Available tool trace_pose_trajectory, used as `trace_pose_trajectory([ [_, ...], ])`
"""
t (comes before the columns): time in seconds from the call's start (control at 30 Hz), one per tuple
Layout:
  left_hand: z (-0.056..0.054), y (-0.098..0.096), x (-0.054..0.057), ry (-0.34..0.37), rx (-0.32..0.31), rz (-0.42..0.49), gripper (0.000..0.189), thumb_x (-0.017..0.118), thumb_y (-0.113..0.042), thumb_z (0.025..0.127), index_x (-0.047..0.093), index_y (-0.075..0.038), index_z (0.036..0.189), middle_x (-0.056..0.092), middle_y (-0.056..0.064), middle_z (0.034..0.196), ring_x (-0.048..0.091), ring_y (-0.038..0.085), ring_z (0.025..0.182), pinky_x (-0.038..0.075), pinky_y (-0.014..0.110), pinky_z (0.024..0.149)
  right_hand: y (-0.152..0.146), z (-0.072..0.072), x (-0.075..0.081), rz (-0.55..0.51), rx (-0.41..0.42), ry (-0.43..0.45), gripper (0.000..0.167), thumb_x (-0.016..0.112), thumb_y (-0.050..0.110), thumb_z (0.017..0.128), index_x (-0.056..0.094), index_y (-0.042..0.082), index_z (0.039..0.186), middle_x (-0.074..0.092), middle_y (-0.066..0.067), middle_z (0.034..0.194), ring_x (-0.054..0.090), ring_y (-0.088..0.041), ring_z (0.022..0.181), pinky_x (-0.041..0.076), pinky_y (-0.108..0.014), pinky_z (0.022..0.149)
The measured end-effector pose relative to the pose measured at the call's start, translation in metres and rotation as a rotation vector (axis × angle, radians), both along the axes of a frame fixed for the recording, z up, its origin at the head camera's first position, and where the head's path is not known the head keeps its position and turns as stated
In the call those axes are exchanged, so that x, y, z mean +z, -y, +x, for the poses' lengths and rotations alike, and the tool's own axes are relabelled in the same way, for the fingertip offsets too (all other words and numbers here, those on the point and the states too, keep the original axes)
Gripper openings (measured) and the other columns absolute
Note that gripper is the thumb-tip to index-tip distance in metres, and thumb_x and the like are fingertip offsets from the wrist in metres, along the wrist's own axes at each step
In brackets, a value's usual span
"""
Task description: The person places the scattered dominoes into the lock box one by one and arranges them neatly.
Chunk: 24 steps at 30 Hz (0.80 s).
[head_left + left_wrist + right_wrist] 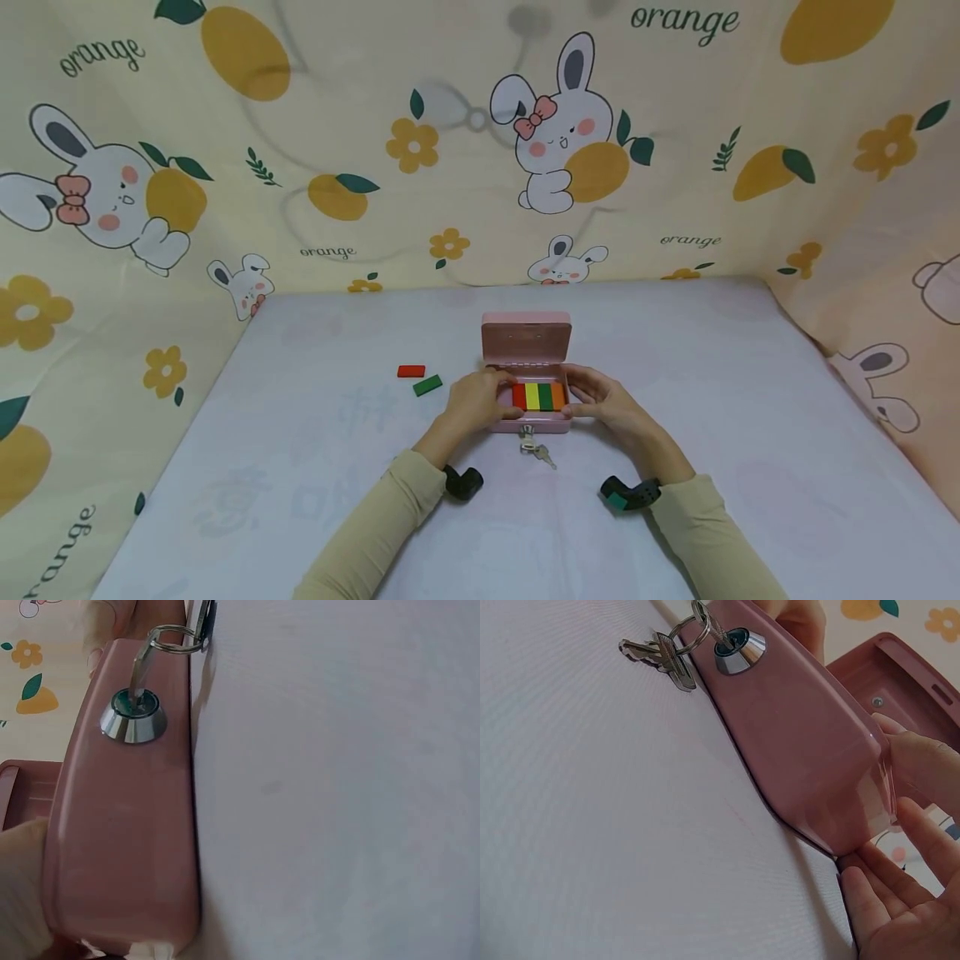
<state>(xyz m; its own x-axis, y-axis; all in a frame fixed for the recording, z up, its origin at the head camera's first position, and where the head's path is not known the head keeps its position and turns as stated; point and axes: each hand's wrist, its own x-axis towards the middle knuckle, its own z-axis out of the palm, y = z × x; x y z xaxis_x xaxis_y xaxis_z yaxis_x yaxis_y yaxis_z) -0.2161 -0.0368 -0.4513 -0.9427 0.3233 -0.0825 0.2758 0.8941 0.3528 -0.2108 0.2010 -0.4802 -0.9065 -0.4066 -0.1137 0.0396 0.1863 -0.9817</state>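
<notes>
A pink metal cash box [529, 426] stands with its lid [526, 342] raised. In it lies a row of coloured blocks: red [519, 397], yellow [532, 397], green [546, 397] and orange [558, 397]. My left hand [474, 400] reaches over the box's left side, with thumb and finger at the two ends of the red block. My right hand [607, 404] grips the box's right wall. Its thumb [922, 759] lies over the rim and the other fingers rest against the outside. A key [139, 671] sits in the front lock [133, 720].
Left of the box, a loose red block [411, 371] and a green block [427, 385] lie on the white-covered table [315, 467]. More keys [664, 656] hang from the key ring in front of the box. A printed cloth [450, 167] hangs behind the table.
</notes>
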Motion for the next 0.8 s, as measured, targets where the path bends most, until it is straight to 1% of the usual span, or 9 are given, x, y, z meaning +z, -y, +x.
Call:
trace_pose_trajectory([
  [0.17,-0.0002,0.0004,0.0001,0.0,-0.002,0.0,0.055,0.076,-0.047,0.077,0.064,-0.021,0.124,0.063,0.005,0.13,0.061,0.023,0.107,0.053,0.041,0.091,-0.0004,-0.0008,-0.0002,-0.017,0.002,0.009,0.07,0.068,0.009,0.088,0.032,0.004,0.148,0.029,-0.02,0.157,0.023,-0.042,0.147,0.022,-0.049,0.115],
  [0.3,0.0,0.0006,0.0012,-0.004,-0.004,-0.002,0.055,0.076,-0.047,0.078,0.064,-0.021,0.124,0.063,0.005,0.131,0.062,0.024,0.109,0.052,0.042,0.092,-0.0004,-0.0013,-0.0003,-0.024,-0.001,0.008,0.07,0.068,0.008,0.087,0.033,0.003,0.148,0.03,-0.02,0.156,0.024,-0.042,0.147,0.023,-0.048,0.115],
  [0.53,-0.0005,0.0005,0.0045,-0.021,-0.018,-0.033,0.055,0.077,-0.047,0.077,0.064,-0.022,0.124,0.064,0.003,0.131,0.064,0.022,0.111,0.053,0.037,0.088,-0.0004,-0.0012,0.0005,-0.005,0.006,-0.015,0.071,0.069,0.008,0.087,0.032,0.002,0.147,0.03,-0.022,0.156,0.023,-0.042,0.147,0.023,-0.046,0.115],
  [0.8,-0.001,0.0012,0.0055,-0.01,-0.013,-0.022,0.055,0.078,-0.047,0.076,0.064,-0.022,0.123,0.063,0.003,0.132,0.064,0.023,0.111,0.053,0.037,0.087,-0.0001,-0.0013,0.0016,-0.009,0.008,-0.012,0.071,0.069,0.008,0.086,0.033,0.001,0.147,0.03,-0.023,0.155,0.024,-0.042,0.147,0.023,-0.045,0.115],
])
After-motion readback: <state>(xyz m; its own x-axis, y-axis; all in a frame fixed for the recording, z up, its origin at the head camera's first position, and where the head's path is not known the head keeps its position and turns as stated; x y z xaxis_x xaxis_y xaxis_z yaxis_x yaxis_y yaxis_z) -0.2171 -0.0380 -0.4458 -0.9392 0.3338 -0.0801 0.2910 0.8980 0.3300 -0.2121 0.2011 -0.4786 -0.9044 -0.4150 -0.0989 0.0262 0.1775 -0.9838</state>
